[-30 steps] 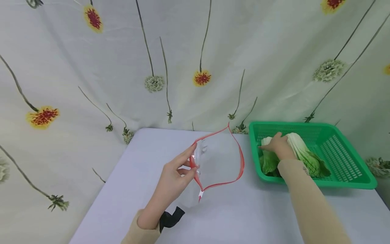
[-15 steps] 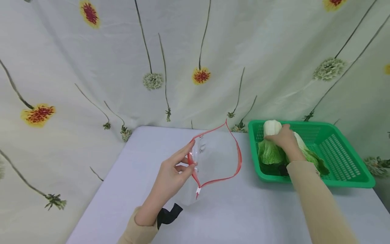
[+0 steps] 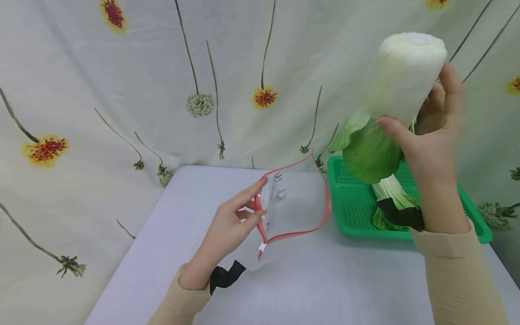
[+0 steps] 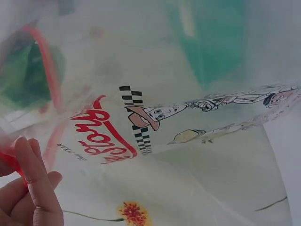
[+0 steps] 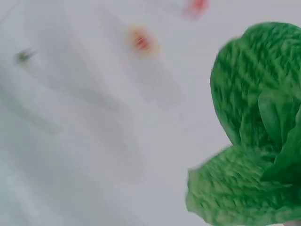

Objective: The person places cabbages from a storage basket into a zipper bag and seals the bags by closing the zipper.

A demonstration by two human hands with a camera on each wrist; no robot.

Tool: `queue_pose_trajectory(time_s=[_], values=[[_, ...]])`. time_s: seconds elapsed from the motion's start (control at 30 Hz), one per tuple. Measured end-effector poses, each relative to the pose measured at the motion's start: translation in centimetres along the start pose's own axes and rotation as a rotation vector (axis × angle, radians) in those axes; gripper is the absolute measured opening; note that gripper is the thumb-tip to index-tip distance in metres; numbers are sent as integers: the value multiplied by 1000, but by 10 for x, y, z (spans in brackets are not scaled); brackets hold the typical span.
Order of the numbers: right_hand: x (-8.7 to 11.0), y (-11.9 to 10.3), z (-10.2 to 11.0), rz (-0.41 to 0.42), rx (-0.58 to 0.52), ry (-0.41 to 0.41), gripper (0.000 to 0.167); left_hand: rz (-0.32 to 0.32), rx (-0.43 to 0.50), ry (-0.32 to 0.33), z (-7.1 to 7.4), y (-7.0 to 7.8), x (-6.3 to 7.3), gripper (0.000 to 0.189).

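My right hand [image 3: 436,122] grips a napa cabbage [image 3: 406,81] high over the basket, its white base up and its green leaves hanging down. In the right wrist view the cabbage's crinkled leaves [image 5: 256,122] fill the right side. My left hand [image 3: 237,221] pinches one side of a clear zip bag [image 3: 298,203] by its red rim, and the bag's mouth gapes wide. Printed lettering and cartoon figures show on the bag [image 4: 160,113] in the left wrist view, where the left fingers [image 4: 40,183] hold its red edge.
A green plastic basket [image 3: 351,232] stands at the right of the white table [image 3: 308,280]. Inside it lies a second cabbage [image 3: 392,189], partly covered by the black wrist strap [image 3: 400,214]. A flower-print cloth [image 3: 227,67] hangs behind the table.
The right hand has lifted one cabbage up out of the basket, toward the camera. My left hand still pinches the bag, with only a slight shift.
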State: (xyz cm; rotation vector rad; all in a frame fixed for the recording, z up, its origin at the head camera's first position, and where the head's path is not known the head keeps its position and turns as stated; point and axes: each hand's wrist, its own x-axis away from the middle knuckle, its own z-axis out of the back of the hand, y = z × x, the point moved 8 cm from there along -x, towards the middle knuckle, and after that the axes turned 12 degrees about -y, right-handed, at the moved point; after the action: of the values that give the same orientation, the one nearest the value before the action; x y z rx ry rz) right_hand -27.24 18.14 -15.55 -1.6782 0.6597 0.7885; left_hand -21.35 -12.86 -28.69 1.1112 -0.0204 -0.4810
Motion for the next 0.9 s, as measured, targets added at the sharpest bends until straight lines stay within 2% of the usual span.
queue_pose_trajectory(time_s=[0.07, 0.13, 0.2, 0.27, 0.37, 0.43, 0.5, 0.57, 0.63, 0.73, 0.8, 0.9], values=[[1, -23, -27, 168, -94, -50, 90, 1, 30, -22, -1, 3, 0, 65], [8, -37, -52, 268, -136, -118, 92, 11, 52, -48, -3, 4, 0, 64], [19, -46, -79, 356, -82, -237, 86, 33, 67, -73, -4, 3, 0, 62], [36, -51, -106, 438, 86, -406, 69, 75, 59, -89, -3, 0, 2, 51], [66, -51, -145, 587, 515, -682, 37, 151, 10, -89, 1, -7, 5, 25], [82, -45, -161, 676, 780, -812, 31, 160, -4, -92, 4, -11, 6, 18], [92, -36, -167, 712, 971, -905, 41, 149, 21, -106, 5, -14, 5, 22], [96, -27, -168, 702, 1079, -969, 53, 118, 70, -128, 5, -16, 5, 31], [98, -20, -166, 685, 1148, -1009, 65, 108, 113, -150, 3, -17, 6, 35], [102, -13, -163, 696, 1224, -1045, 75, 129, 141, -152, 4, -19, 6, 45], [105, -11, -162, 724, 1265, -1066, 74, 147, 149, -146, 5, -20, 6, 54], [114, -7, -163, 813, 1325, -1085, 70, 152, 158, -135, 6, -20, 7, 62]])
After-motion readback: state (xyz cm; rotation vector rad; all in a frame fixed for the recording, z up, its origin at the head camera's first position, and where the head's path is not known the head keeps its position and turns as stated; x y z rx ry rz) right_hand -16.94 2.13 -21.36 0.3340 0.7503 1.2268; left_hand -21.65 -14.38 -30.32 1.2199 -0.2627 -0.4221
